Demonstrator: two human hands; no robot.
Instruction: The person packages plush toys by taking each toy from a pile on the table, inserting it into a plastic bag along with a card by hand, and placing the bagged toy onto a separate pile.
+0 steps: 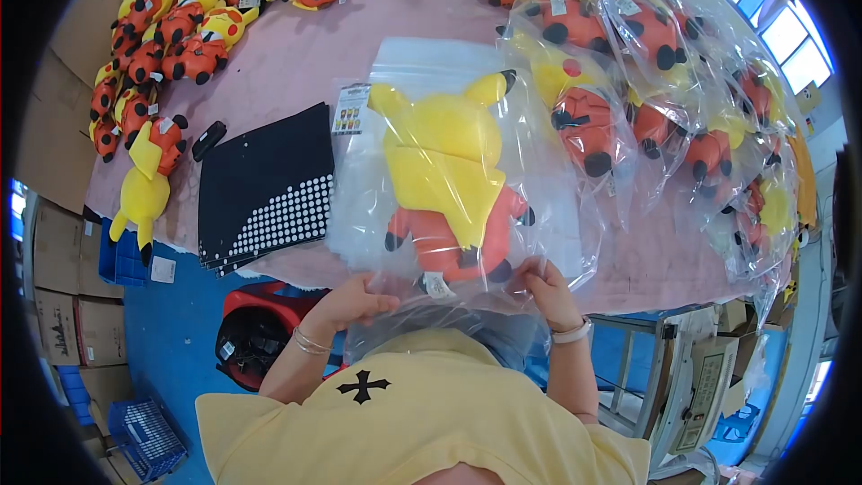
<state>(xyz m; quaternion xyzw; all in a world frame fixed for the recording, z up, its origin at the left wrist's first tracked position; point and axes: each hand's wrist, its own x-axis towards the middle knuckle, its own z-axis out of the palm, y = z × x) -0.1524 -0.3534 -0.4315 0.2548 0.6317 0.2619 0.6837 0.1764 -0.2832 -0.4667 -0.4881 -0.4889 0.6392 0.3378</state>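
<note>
A yellow and red plush toy (444,148) lies back side up inside a clear plastic bag (530,260), its ears pointing away from me. The bag rests on a stack of clear bags (355,216) near the table's front edge. My left hand (355,301) pinches the bag's near edge at the left. With bent fingers, my right hand (548,292) grips the same edge at the right, close to the toy's black foot. A white tag (437,285) shows at the toy's lower end. A small printed card (351,109) sits beside the toy's left ear.
Black sheets with white dots (269,189) lie left of the bags, with a small black object (209,140) beside them. Unbagged plush toys (193,45) crowd the far left. Bagged toys (646,81) pile up at the right. A red stool (260,328) stands below the table.
</note>
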